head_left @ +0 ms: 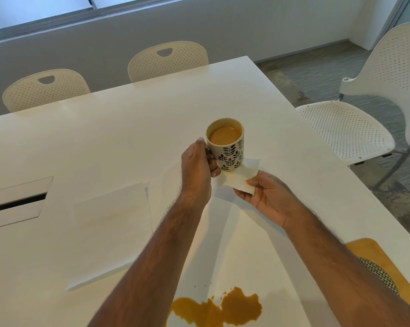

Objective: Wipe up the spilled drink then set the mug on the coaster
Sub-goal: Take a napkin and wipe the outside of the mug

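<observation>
— What do we see at the white table [109, 128]?

— We see the left hand [198, 168] curled round the handle of a cream mug [226, 145] with a dark leaf pattern, upright and filled with a light brown drink. We cannot tell whether its base touches the tabletop or hangs just above it.

— And the other hand?

— The right hand [267, 197] pinches a corner of a white napkin [243, 177] between thumb and fingers; the napkin lies just beside the mug, partly behind its base.

— The spill?

— We find an orange-brown puddle [219, 310] near the table's front edge, between our forearms, well apart from the mug. A woven coaster [380, 274] on a wooden board [374, 253] shows at the right, partly hidden by the right arm. White paper sheets [112, 223] lie left of the arms.
</observation>
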Tool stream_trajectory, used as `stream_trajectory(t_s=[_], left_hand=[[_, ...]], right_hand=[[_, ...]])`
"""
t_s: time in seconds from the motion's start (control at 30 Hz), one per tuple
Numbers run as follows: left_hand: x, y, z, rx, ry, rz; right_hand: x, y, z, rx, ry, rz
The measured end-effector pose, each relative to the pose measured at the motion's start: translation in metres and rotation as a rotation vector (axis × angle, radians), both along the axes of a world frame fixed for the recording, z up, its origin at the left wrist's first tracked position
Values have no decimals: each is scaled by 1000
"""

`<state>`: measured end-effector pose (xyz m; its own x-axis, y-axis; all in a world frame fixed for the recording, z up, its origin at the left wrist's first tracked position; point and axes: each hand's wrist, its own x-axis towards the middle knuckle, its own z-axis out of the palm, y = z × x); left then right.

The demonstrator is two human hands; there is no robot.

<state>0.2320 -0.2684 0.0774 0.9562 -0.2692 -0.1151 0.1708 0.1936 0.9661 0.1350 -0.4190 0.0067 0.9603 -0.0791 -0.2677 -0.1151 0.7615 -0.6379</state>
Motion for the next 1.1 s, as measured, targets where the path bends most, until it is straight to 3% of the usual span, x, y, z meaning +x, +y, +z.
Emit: stream_trajectory(t_s=[0.2, 0.37, 0.4, 0.53, 0.63, 0.77, 1.1], left_hand=[[3, 4, -2, -53, 29, 4], [4, 10, -4, -66, 40, 15], [4, 11, -5, -69, 44, 18], [6, 15, -7, -76, 51, 30], [9, 16, -6, -77, 45, 37], [12, 16, -4, -83, 42, 46], [16, 16, -5, -83, 26, 53]], right_hand=[[-4, -24, 6, -100, 12, -69], [8, -45, 10, -174, 16, -274], [12, -49, 11, -321, 34, -300], [23, -53, 11, -1324, 23, -295], [39, -43, 3, -1686, -83, -1], [59, -24, -13, -1860, -54, 339], [50, 23, -25, -1975, -158, 304]])
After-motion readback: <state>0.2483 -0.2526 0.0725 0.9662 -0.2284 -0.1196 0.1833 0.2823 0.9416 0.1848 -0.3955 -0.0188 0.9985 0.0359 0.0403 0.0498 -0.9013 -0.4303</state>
